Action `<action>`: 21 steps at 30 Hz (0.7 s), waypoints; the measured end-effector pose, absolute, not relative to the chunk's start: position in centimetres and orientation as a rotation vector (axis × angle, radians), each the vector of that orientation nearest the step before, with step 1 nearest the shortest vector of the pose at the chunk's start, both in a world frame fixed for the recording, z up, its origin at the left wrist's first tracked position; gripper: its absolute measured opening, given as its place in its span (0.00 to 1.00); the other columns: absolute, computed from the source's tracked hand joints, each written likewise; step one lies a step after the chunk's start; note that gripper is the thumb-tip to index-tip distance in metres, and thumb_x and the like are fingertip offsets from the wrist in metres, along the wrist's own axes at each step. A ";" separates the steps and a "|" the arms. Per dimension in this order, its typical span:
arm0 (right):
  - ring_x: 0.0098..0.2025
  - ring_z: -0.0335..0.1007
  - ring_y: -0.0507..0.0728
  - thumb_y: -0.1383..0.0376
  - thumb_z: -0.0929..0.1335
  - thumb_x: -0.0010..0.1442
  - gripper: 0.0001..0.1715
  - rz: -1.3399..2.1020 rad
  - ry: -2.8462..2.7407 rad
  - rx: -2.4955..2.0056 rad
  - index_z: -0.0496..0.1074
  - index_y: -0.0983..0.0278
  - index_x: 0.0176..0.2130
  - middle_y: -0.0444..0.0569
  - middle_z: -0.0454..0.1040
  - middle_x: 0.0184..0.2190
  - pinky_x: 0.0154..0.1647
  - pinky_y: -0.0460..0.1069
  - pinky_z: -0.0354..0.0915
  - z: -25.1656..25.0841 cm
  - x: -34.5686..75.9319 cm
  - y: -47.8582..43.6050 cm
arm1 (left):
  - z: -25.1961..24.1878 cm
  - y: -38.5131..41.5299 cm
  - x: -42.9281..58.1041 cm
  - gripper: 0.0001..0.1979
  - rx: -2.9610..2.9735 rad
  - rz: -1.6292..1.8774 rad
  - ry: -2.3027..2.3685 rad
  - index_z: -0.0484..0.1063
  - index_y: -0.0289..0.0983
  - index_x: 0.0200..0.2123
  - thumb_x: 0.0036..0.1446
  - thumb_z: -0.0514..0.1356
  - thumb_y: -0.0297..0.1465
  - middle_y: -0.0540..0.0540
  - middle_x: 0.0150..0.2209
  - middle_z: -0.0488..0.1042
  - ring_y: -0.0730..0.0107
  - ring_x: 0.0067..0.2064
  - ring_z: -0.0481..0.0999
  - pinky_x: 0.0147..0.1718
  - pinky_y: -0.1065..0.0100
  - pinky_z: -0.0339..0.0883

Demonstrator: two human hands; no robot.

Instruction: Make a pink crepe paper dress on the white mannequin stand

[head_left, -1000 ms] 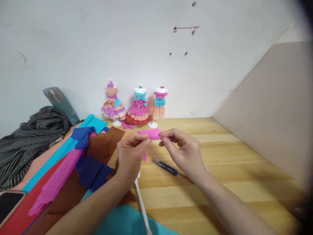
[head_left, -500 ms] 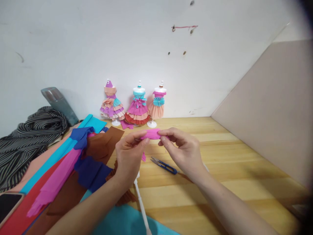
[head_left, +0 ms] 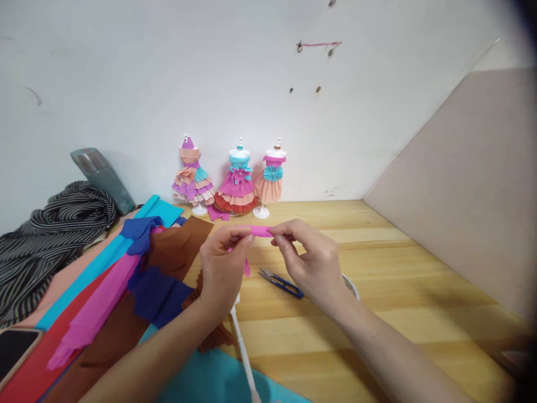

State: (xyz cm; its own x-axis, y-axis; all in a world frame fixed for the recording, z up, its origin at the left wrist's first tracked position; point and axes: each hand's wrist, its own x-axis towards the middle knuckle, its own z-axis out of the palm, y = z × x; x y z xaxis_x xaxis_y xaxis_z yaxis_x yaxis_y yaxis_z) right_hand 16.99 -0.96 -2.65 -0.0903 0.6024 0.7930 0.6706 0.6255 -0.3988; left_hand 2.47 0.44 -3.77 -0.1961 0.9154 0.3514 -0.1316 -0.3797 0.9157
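Note:
A narrow strip of pink crepe paper (head_left: 261, 231) is stretched level between my two hands, above the wooden table. My left hand (head_left: 224, 263) pinches its left end between thumb and fingers. At the other end, my right hand (head_left: 312, 254) grips it the same way. Below the strip lie blue thread snips (head_left: 282, 283), blades pointing left. Another bit of pink paper (head_left: 246, 267) shows beside my left hand. Beneath my left wrist, pleated brown paper (head_left: 216, 336) is partly covered, and a white stand rod (head_left: 244, 352) lies near it.
Three small dress forms in paper dresses (head_left: 237, 182) stand by the wall. Crepe paper sheets (head_left: 100, 291) in several colours cover the left side, with a phone (head_left: 17, 352), striped cloth (head_left: 54, 240) and a grey bottle (head_left: 103, 179). A ring-shaped roll (head_left: 352, 286) peeks out behind my right wrist.
The pink strip between my fingers looks narrower, folded or gathered more tightly. My right hand has shifted slightly left, showing more of the round roll behind it.

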 end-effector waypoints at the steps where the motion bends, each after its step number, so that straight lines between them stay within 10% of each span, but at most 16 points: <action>1: 0.28 0.74 0.54 0.74 0.64 0.61 0.09 -0.077 -1.768 -1.046 0.73 0.65 0.35 0.49 0.76 0.28 0.29 0.48 0.68 -2.7 17.0 -0.9 | -3.8 0.4 2.5 0.04 1.257 1.679 1.016 0.80 0.38 0.26 0.47 0.67 0.24 0.53 0.23 0.77 0.78 0.26 0.72 0.27 0.77 0.68; 21: 0.26 0.77 0.53 0.70 0.66 0.58 0.05 0.427 -1.551 -1.081 0.74 0.64 0.34 0.45 0.77 0.24 0.29 0.48 0.69 -2.5 17.1 -1.0 | -2.7 -0.1 2.6 0.05 1.098 1.640 1.012 0.79 0.37 0.22 0.39 0.69 0.22 0.53 0.20 0.77 0.79 0.23 0.71 0.24 0.79 0.66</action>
